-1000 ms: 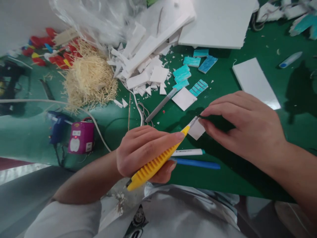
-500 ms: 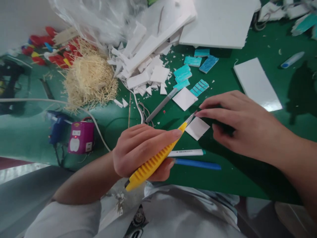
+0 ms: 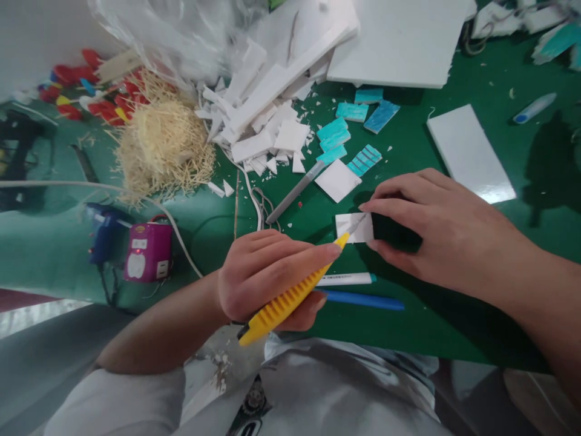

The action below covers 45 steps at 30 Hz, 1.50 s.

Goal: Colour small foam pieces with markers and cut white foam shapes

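Observation:
My left hand (image 3: 267,272) is closed round a yellow utility knife (image 3: 290,297), index finger along its top, and the blade tip rests on a small white foam piece (image 3: 347,227) lying on the green cutting mat (image 3: 408,315). My right hand (image 3: 436,233) pins that piece down from the right, thumb and fingers closed on its edge. A second white square (image 3: 338,180) lies just beyond it. A white pen (image 3: 345,279) and a blue pen (image 3: 363,300) lie near my left hand.
Behind lie a heap of white foam offcuts (image 3: 267,115), a pile of thin wooden sticks (image 3: 166,142), several teal painted pieces (image 3: 345,130), a grey pen (image 3: 295,192), white boards (image 3: 469,151), a clear plastic bag (image 3: 190,36) and a purple device (image 3: 149,251) with cables at the left.
The white piece has been turned from a diamond to lie square, and my right hand has closed back onto it. The knife tip has come down onto the piece.

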Motion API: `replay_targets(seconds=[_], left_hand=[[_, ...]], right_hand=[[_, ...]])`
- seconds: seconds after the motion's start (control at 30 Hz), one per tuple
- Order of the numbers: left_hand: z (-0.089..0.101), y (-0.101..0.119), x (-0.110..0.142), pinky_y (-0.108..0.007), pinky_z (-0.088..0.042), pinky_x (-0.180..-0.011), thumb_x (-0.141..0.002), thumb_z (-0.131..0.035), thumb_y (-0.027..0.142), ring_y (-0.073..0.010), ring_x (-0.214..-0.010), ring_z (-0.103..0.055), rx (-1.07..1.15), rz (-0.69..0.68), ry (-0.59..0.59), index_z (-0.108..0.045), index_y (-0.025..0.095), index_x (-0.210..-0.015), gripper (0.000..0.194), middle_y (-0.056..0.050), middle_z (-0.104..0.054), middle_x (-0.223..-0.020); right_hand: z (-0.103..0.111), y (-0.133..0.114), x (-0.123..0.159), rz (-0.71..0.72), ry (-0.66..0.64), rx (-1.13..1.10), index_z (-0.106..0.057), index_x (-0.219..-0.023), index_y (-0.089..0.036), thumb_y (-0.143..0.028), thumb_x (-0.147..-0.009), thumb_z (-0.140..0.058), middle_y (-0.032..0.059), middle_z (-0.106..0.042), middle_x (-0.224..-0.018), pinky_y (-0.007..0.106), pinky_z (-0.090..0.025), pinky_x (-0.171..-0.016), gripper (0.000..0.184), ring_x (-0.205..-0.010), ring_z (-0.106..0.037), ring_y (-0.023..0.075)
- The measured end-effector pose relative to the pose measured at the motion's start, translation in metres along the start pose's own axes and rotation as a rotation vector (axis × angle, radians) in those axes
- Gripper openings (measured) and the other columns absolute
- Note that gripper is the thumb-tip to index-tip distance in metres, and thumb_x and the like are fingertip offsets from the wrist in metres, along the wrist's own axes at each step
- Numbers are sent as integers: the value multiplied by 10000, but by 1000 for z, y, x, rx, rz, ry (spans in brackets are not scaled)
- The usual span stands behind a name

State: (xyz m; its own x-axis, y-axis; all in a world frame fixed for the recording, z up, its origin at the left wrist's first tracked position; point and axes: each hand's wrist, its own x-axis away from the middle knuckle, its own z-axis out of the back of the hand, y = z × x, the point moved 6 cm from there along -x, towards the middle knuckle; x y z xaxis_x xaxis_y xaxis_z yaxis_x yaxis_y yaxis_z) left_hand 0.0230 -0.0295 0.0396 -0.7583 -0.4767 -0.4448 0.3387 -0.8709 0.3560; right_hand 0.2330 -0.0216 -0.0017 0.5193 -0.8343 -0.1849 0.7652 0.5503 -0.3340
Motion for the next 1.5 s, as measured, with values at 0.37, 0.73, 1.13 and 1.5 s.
replay_targets(seconds=[0.37, 0.73, 1.13, 1.5], left_hand=[[-10, 2, -9, -243, -633, -623, -1012, -527, 260, -143, -746, -780, 87, -143, 26, -639, 75, -1239, 314, -88, -824, -937], [-18, 2, -8, -248, -606, -600, -994, -543, 236, -148, -760, -787, 109, -166, 11, -637, 68, -1230, 305, -101, -828, -980], [-18, 6, -8, -272, -619, -607, -949, -562, 178, -157, -749, -777, 66, -220, -8, -632, 13, -1210, 317, -131, -824, -968], [-16, 6, -10, -278, -640, -619, -960, -548, 192, -158, -737, -777, 37, -223, -23, -636, 15, -1205, 314, -126, -824, -946]], right_hand=[[0, -3, -1, 47, 49, 46, -787, -1113, -177, -349, -948, -629, 139, -751, -1090, 451, -563, -756, 286, -952, -663, 311], [-3, -3, -2, 22, 56, 73, -782, -1101, -202, -377, -952, -617, 135, -751, -1095, 461, -567, -751, 283, -951, -675, 313], [-3, -1, -4, -5, -22, 56, -799, -1114, -244, -396, -972, -577, 129, -752, -1119, 475, -580, -752, 304, -970, -674, 323], [-3, -2, -4, -21, -29, 75, -806, -1058, -243, -372, -964, -574, 131, -751, -1112, 483, -569, -750, 282, -961, -677, 332]])
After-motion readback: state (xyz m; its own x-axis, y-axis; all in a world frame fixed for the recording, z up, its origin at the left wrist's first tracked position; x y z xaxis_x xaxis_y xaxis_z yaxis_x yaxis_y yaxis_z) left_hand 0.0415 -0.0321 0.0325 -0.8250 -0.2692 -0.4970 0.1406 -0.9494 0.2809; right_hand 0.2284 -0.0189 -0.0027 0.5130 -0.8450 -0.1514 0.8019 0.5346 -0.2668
